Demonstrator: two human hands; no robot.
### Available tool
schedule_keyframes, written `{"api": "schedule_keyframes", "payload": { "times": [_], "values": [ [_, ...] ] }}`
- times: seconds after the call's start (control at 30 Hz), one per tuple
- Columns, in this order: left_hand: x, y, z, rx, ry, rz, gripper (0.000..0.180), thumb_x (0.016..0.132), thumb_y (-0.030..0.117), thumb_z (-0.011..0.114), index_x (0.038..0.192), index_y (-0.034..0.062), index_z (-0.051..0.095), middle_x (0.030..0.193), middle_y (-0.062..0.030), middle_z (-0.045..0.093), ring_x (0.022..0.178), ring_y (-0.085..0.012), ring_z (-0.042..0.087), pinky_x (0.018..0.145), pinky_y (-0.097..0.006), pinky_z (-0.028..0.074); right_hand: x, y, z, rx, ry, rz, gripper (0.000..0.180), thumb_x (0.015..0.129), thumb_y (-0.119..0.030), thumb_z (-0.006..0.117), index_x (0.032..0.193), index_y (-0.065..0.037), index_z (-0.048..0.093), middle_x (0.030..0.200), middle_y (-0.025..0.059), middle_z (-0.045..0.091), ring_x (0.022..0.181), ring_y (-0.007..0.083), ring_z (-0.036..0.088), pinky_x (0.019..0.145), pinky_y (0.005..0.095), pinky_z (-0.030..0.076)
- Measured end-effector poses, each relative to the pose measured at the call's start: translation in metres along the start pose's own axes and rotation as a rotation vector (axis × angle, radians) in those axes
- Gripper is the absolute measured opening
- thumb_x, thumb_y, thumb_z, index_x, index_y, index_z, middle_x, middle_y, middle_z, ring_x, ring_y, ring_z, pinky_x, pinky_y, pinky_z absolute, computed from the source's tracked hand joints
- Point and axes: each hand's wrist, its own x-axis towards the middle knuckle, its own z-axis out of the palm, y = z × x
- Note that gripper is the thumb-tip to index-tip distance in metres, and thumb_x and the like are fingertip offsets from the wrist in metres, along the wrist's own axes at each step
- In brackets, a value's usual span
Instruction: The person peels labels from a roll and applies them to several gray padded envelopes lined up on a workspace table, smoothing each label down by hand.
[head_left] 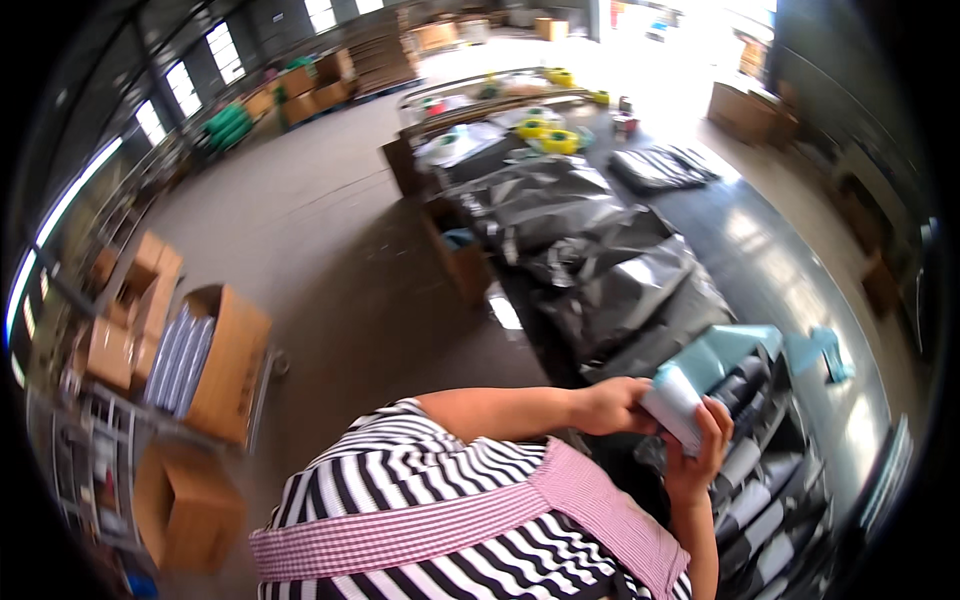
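Between my two hands is a pale whitish roll (673,408), tilted and slightly blurred. My left hand (612,404) grips its left side with curled fingers. Around its lower right end, my right hand (700,448) has its fingers closed. A light blue sheet (712,358) adjoins the roll's upper side; whether it is joined to the roll I cannot tell. Just right of my right hand, several dark and grey rolls (755,508) lie packed together. Another light blue piece (832,358) rests on the dark table (775,260).
Crumpled black plastic sheeting (590,240) covers the table's left part. Farther back are yellow tape rolls (558,140) and a folded striped bundle (662,167). On the left, a cardboard box (228,365) holds grey rolls, with an open box (190,510) nearer me.
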Motion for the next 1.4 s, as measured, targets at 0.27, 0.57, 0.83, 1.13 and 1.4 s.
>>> {"api": "schedule_keyframes", "payload": {
  "times": [0.27, 0.57, 0.83, 1.13, 1.4],
  "values": [
    [-0.025, -0.01, -0.031, 0.066, 0.158, 0.191, 0.026, 0.087, -0.001, 0.07, 0.112, 0.0031, 0.068, 0.125, -0.0113, 0.048, 0.115, -0.0287, 0.055, 0.102, -0.037, 0.045, 0.024, -0.019, 0.036, -0.062, -0.087, -0.115, 0.033, 0.086, -0.014, 0.073, 0.116, -0.001, 0.067, 0.124, 0.018, 0.065, 0.111, 0.0382, 0.062, 0.097, 0.0444, 0.047],
    [-0.034, -0.011, -0.129, 0.243, 0.149, 0.206, 0.031, 0.083, 0.003, 0.075, 0.113, 0.0011, 0.067, 0.138, -0.0163, 0.044, 0.126, -0.0329, 0.049, 0.108, -0.037, 0.041, 0.07, -0.038, 0.123, -0.017, -0.01, 0.021, 0.012, 0.087, -0.007, 0.069, 0.095, 0.0, 0.071, 0.105, 0.0159, 0.071, 0.1, 0.0347, 0.066, 0.091, 0.0417, 0.05],
    [-0.036, -0.025, -0.192, 0.153, 0.058, 0.154, 0.025, 0.083, 0.004, 0.076, 0.107, 0.0036, 0.071, 0.139, -0.0151, 0.045, 0.127, -0.0298, 0.049, 0.104, -0.038, 0.045, 0.1, -0.045, 0.164, 0.031, -0.073, 0.161, 0.028, 0.084, -0.017, 0.076, 0.107, -0.001, 0.07, 0.112, 0.0167, 0.069, 0.1, 0.0345, 0.065, 0.09, 0.0409, 0.05],
    [-0.015, -0.039, -0.192, 0.093, -0.101, 0.072, 0.03, 0.085, 0.002, 0.073, 0.115, 0.0015, 0.068, 0.141, -0.012, 0.044, 0.121, -0.0254, 0.056, 0.099, -0.034, 0.048, 0.081, -0.049, 0.155, -0.114, -0.066, 0.263, 0.033, 0.082, -0.013, 0.076, 0.113, -0.004, 0.071, 0.121, 0.012, 0.069, 0.111, 0.0299, 0.065, 0.096, 0.0386, 0.049],
    [0.007, -0.048, -0.178, 0.328, -0.189, 0.029, 0.031, 0.083, 0.005, 0.075, 0.113, 0.0048, 0.07, 0.142, -0.0157, 0.047, 0.125, -0.0301, 0.053, 0.104, -0.037, 0.044, 0.075, 0.013, 0.101, 0.58, -0.209, 1.037, 0.022, 0.095, -0.02, 0.068, 0.1, 0.0, 0.075, 0.093, 0.0059, 0.072, 0.081, 0.0127, 0.064, 0.076, 0.0271, 0.051]
  ]
}}
